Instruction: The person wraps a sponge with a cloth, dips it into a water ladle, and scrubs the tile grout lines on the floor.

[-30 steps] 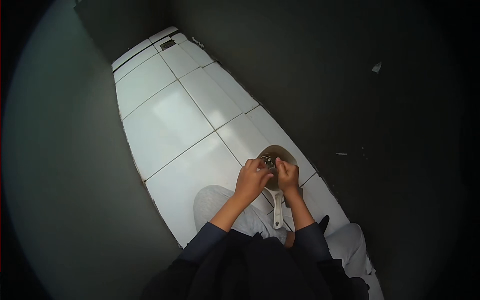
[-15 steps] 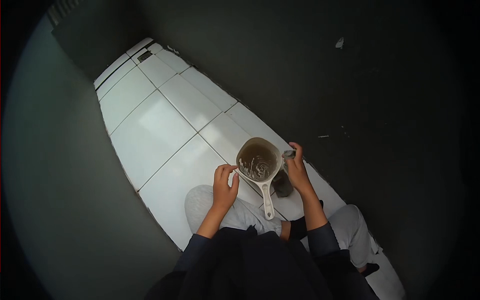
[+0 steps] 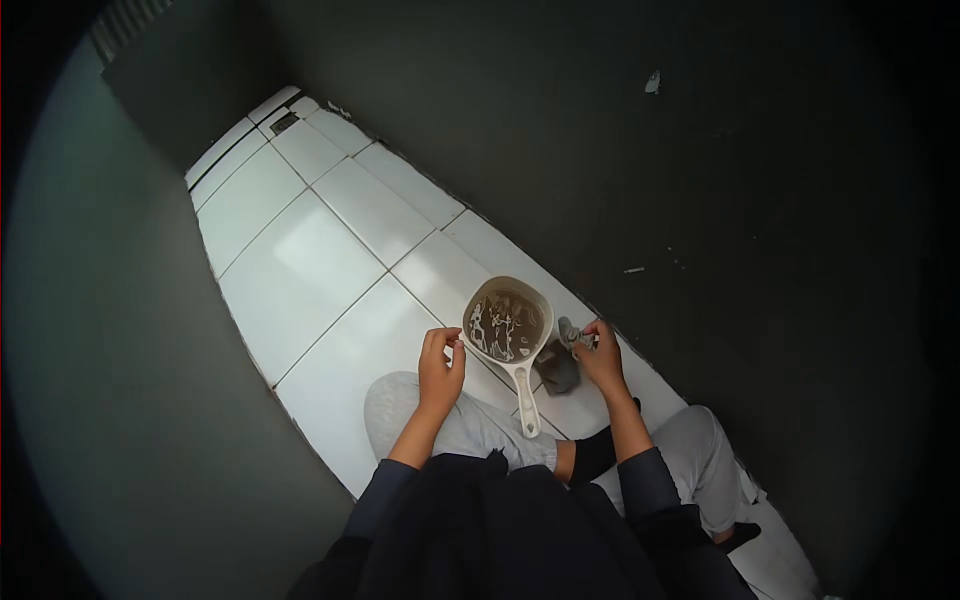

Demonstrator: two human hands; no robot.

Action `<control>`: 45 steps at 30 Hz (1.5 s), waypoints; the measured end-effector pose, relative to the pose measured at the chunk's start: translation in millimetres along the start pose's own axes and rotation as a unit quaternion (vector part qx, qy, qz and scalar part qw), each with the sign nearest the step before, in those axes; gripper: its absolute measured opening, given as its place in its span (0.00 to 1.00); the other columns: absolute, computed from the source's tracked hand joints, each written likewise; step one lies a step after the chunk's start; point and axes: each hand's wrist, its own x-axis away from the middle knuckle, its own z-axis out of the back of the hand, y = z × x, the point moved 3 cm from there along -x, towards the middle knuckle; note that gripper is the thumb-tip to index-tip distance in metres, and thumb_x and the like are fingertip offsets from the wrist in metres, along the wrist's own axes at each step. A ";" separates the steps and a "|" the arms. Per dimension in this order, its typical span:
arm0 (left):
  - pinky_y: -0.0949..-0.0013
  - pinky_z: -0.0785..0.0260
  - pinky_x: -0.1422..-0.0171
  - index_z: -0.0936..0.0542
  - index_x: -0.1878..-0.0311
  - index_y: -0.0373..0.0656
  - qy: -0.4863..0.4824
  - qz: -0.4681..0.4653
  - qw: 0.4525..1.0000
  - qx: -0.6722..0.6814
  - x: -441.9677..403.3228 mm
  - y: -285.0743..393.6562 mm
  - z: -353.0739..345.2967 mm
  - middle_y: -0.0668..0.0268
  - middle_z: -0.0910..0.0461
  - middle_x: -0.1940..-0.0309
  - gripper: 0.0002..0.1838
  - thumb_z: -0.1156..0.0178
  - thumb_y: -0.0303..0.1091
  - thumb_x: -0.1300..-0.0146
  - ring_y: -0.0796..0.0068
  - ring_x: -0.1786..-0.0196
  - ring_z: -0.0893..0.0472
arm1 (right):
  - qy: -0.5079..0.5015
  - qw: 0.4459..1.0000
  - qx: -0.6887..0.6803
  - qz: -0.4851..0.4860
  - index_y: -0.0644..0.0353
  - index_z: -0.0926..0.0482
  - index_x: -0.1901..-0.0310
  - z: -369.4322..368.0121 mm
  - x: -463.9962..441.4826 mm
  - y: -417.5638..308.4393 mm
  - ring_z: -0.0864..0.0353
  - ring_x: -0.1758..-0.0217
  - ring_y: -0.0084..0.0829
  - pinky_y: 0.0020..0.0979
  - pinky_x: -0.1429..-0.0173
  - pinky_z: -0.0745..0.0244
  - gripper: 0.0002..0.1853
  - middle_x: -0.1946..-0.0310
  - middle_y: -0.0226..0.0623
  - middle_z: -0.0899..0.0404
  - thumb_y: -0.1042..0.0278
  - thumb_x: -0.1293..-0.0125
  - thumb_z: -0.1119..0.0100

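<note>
A white dipper full of murky brownish liquid stands on the white tiles in front of me, its handle pointing toward my body. My left hand is beside the dipper's left rim, fingers bent with a gap to the thumb; whether the fingertips touch the rim I cannot tell. To the right of the dipper, my right hand pinches a small grey crumpled piece, perhaps cloth, partly hidden by the fingers. A dark grey item, blurred in outline, lies just below it, next to the handle.
My crossed legs in grey trousers are close under both hands. The tiled strip runs to the upper left, with a small dark drain-like square at its far end. Dark grey surfaces flank it, with a pale scrap on the right.
My right hand has moved down and closed in on the grey piece. The left fingers have drawn nearer the thumb. The liquid's surface ripples differently, and the view has shifted slightly.
</note>
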 end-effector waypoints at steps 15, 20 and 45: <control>0.74 0.32 0.67 0.22 0.53 0.39 0.010 0.033 0.999 0.020 -7.3 -9.5 -6.8 0.64 0.23 0.64 0.10 0.45 0.24 0.37 0.74 0.62 0.22 | -0.139 0.954 0.252 -0.086 0.55 0.37 0.37 -58.4 37.7 10.0 0.39 0.37 0.49 0.49 0.42 0.33 0.50 0.39 0.49 0.39 0.45 0.61 0.22; 0.76 0.33 0.66 0.21 0.52 0.40 0.008 0.053 0.998 0.022 -5.1 -16.1 -5.3 0.66 0.21 0.62 0.10 0.44 0.28 0.35 0.79 0.61 0.22 | 0.040 0.976 0.205 -0.055 0.53 0.33 0.40 -88.1 43.7 29.4 0.40 0.39 0.49 0.53 0.39 0.42 0.43 0.45 0.44 0.37 0.49 0.58 0.25; 0.72 0.31 0.68 0.22 0.52 0.38 0.028 0.056 0.997 0.054 -6.0 -14.6 -4.9 0.61 0.21 0.64 0.10 0.45 0.27 0.35 0.72 0.63 0.20 | -0.170 0.871 -0.454 -0.078 0.59 0.32 0.43 -14.8 3.6 -79.8 0.20 0.52 0.33 0.36 0.49 0.18 0.25 0.51 0.40 0.25 0.78 0.42 0.36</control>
